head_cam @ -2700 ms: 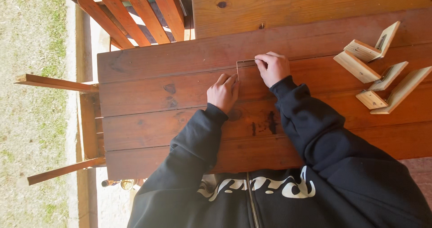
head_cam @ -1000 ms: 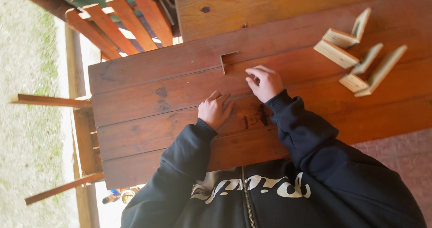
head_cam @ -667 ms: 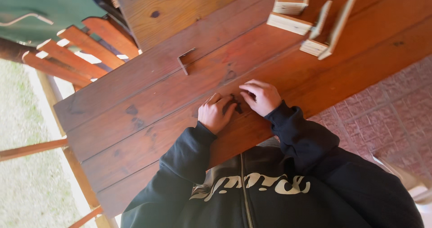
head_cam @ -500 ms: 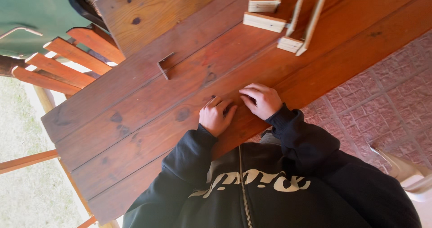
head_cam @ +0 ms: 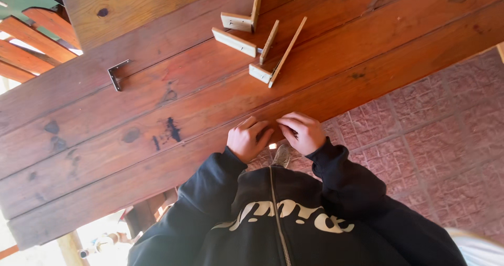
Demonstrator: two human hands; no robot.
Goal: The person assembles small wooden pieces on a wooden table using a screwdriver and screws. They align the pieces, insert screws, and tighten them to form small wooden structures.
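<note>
Broadly, a plank table (head_cam: 157,155) of stiff, heavy wood fills the view; small light wooden blocks (head_cam: 257,40) and a thin metal bracket (head_cam: 118,74) lie well beyond the hands — left hand (head_cam: 247,139) and right hand (head_cam: 303,132) curl at the near edge, fingertips meeting; whether they pinch anything I cannot tell — a plank edge offers the only firm hold.

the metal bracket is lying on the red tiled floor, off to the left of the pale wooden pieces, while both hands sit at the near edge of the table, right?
Not quite. In the head view the metal bracket lies on the wooden table, not on the tiled floor. The rest holds: it is left of the pale wooden pieces, and the left hand and right hand sit at the table's near edge.
</note>
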